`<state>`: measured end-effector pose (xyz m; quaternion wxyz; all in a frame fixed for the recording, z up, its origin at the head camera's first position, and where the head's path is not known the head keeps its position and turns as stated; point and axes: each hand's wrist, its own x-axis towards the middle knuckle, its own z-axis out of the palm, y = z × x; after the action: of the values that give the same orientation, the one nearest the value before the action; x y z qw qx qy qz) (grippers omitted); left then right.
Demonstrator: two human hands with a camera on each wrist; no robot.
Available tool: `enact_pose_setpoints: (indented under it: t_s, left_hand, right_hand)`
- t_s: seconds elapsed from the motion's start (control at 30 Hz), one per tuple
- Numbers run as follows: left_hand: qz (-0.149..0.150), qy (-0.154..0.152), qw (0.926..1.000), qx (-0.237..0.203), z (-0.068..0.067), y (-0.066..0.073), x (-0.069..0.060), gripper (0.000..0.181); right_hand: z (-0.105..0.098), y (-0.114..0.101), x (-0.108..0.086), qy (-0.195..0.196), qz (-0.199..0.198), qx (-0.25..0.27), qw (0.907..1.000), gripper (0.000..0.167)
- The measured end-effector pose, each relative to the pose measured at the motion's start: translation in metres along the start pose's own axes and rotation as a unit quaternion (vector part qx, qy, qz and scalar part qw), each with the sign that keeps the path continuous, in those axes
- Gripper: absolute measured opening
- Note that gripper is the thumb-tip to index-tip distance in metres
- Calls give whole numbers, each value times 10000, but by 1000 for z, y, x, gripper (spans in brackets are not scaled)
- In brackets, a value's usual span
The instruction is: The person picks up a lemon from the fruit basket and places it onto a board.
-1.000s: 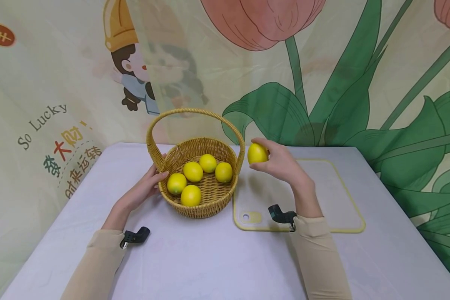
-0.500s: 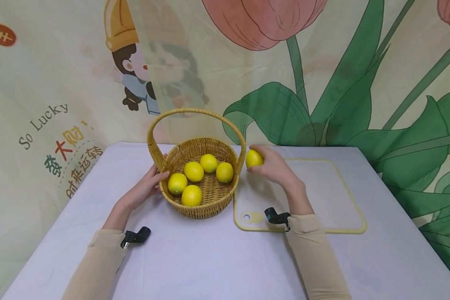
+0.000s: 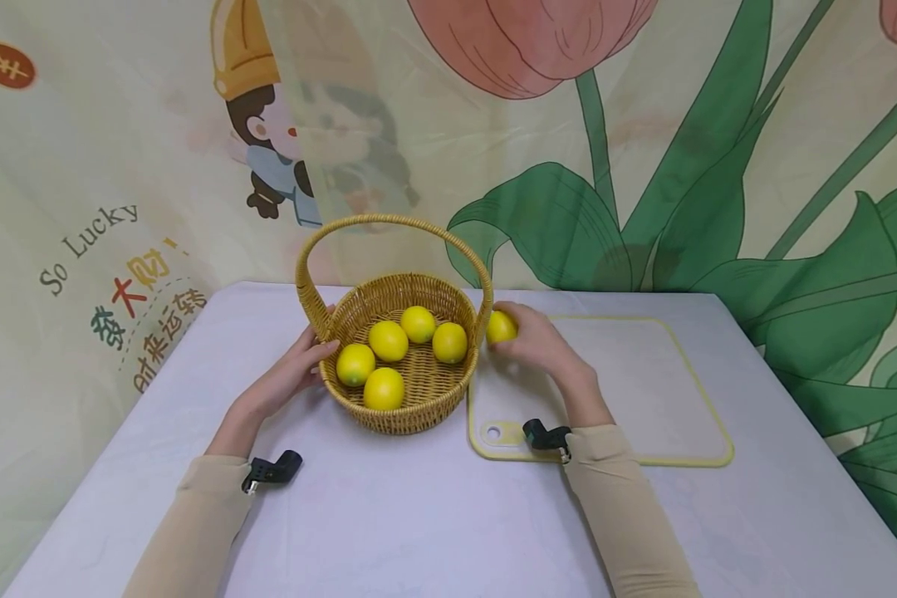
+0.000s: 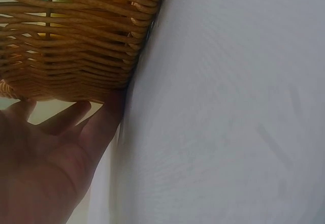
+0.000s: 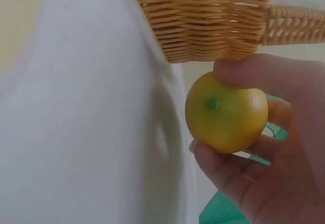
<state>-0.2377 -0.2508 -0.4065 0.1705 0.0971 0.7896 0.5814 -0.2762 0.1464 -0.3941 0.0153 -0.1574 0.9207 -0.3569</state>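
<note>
A wicker basket [image 3: 404, 423] with a tall arched handle stands on the table, several yellow lemons [image 3: 384, 389] lying inside it. At its left side rests my left hand [image 3: 287, 378], thumb by the rim; in the left wrist view the extended fingers [image 4: 66, 120] touch the outer wall. Just right of the basket, my right hand [image 3: 541, 340] grips another lemon [image 3: 502, 327] between thumb and fingers. The right wrist view shows this lemon [image 5: 226, 115] raised above the surface, close to the basket wall [image 5: 203, 26].
Right of the basket a white cutting board [image 3: 628, 382] with a yellow edge lies flat, partly under my right arm. A white cloth covers the table [image 3: 419, 515]. Behind it hangs a printed curtain [image 3: 538, 224].
My right hand has moved left and down with the lemon, coming close to the basket's right side. The left hand stays at the basket.
</note>
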Motion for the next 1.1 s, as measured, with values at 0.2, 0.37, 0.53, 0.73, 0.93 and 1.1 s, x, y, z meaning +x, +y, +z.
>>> enact_pose_setpoints:
  t_s: [0.2, 0.37, 0.53, 0.73, 0.93, 1.1]
  left_hand:
    - [40, -7, 10000, 15, 0, -1, 0, 73]
    - [39, -5, 10000, -36, 1, -2, 1, 72]
    - [80, -2, 10000, -48, 1, -1, 1, 72]
    - [110, 31, 9999, -28, 1, -1, 0, 72]
    - [61, 30, 10000, -13, 2, -1, 0, 71]
    - [58, 25, 10000, 13, 2, 0, 1, 72]
  right_hand:
    - [9, 6, 3, -74, 8, -182, 9998, 71]
    - [11, 6, 2, -103, 230, -235, 9994, 73]
    - [10, 5, 1, -163, 359, -207, 9990, 73]
    - [8, 3, 1, -176, 481, -194, 9985, 76]
    - [7, 0, -1, -210, 567, -172, 9980, 76]
    - [6, 0, -2, -217, 582, -149, 9980, 74]
